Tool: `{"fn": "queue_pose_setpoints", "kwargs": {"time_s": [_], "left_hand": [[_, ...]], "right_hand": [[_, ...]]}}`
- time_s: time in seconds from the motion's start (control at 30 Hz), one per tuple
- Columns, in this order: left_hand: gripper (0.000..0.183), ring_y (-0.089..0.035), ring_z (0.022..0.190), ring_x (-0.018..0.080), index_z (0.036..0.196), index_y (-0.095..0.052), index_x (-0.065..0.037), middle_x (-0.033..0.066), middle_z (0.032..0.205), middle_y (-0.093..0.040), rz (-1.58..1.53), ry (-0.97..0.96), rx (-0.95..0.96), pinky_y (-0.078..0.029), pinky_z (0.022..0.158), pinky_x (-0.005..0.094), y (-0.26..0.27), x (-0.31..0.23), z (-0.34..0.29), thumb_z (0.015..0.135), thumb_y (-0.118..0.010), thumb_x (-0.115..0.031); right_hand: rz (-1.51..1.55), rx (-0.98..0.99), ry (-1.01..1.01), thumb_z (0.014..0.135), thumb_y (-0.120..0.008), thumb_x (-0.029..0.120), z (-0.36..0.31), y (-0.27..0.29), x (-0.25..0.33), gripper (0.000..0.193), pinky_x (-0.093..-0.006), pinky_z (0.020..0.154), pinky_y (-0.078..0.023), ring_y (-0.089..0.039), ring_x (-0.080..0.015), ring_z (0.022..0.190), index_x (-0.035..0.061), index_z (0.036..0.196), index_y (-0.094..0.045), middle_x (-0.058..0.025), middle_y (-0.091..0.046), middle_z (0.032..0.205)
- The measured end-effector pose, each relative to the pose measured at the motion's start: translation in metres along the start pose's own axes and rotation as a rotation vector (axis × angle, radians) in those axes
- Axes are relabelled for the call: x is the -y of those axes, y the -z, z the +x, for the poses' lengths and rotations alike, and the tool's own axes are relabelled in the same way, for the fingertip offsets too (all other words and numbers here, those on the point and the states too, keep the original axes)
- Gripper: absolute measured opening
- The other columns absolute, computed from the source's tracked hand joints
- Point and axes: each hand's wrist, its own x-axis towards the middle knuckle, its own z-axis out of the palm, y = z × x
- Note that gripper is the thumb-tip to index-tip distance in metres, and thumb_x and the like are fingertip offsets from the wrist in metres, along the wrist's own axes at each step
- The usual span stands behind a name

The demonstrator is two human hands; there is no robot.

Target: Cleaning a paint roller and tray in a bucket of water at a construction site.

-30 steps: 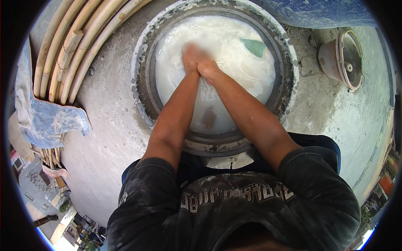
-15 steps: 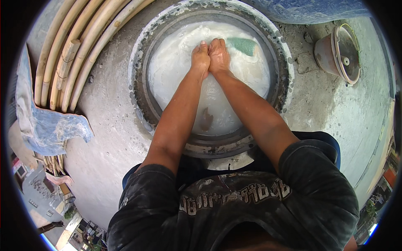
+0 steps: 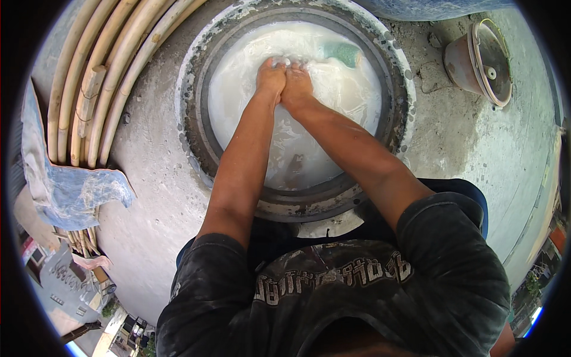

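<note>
A wide round basin (image 3: 185,113) with a speckled rim holds milky white liquid (image 3: 357,113). In its far half, my left hand (image 3: 271,80) and my right hand (image 3: 297,87) press side by side, touching. Both have bent fingers, with the tips dipping into the white liquid. What they hold, if anything, is hidden under the surface. A green pad (image 3: 341,54) lies partly sunk in the liquid, to the right of my right hand and apart from it.
Long bamboo poles (image 3: 113,65) lie at the far left, beside a worn blue sheet (image 3: 83,193). At the far right a bucket (image 3: 467,64) rests tipped on the concrete floor (image 3: 452,137). Another blue sheet (image 3: 428,8) borders the far edge.
Both hands have shifted slightly left and closer to me. Their fingers, raised and visible before, now dip into the liquid. More of the green pad is covered by liquid.
</note>
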Motion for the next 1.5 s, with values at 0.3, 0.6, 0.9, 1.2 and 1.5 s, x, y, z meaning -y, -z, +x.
{"fn": "queue_pose_setpoints", "kwargs": {"time_s": [0.3,0.6,0.9,1.2,1.5], "left_hand": [[0.057,-0.056,0.115,0.0321,0.137,-0.041,0.000,0.0243,0.129,-0.052,0.220,-0.019,-0.004,-0.047,0.094,0.0374,0.018,-0.005,-0.005,0.088,-0.059,-0.023],[0.069,-0.050,0.122,0.0334,0.146,-0.028,-0.007,0.0227,0.136,-0.048,0.288,0.062,0.025,-0.044,0.096,0.0379,0.013,-0.010,-0.037,0.089,-0.060,-0.025],[0.049,-0.044,0.124,0.0419,0.125,-0.057,-0.003,0.0293,0.136,-0.044,0.780,-0.356,0.176,-0.032,0.107,0.0424,0.013,0.001,-0.003,0.091,-0.045,-0.037],[0.047,-0.048,0.126,0.0341,0.115,-0.068,-0.010,0.0139,0.127,-0.059,1.049,-0.362,0.276,-0.019,0.110,0.0564,0.002,-0.029,-0.106,0.083,-0.050,-0.040],[0.054,-0.053,0.115,0.0290,0.115,-0.065,-0.004,0.0174,0.124,-0.059,0.410,-0.247,0.732,-0.037,0.100,0.0381,0.044,-0.007,-0.063,0.079,-0.066,-0.044]], "right_hand": [[0.074,0.118,0.120,0.097,-0.039,0.034,0.024,-0.031,0.001,0.046,-0.0382,0.113,-0.019,-0.037,-0.0235,0.133,0.0160,0.139,-0.044,-0.0113,-0.050,0.136],[-0.186,0.113,0.298,0.096,-0.040,0.029,0.003,-0.004,0.001,0.039,-0.0289,0.105,-0.032,-0.047,-0.0226,0.126,0.0119,0.128,-0.054,-0.0096,-0.055,0.131],[0.143,-0.054,0.275,0.091,-0.046,0.032,0.030,-0.045,-0.017,0.046,-0.0466,0.107,-0.031,-0.047,-0.0308,0.122,0.0086,0.130,-0.050,-0.0154,-0.053,0.131],[0.420,0.081,0.432,0.094,-0.048,0.029,-0.055,0.003,-0.009,0.035,-0.0359,0.096,-0.042,-0.056,-0.0262,0.113,0.0086,0.120,-0.058,-0.0134,-0.060,0.121],[-0.196,-0.193,0.801,0.084,-0.057,0.020,-0.066,0.002,-0.031,0.028,-0.0405,0.090,-0.047,-0.061,-0.0267,0.105,0.0093,0.109,-0.066,-0.0100,-0.067,0.108]]}}
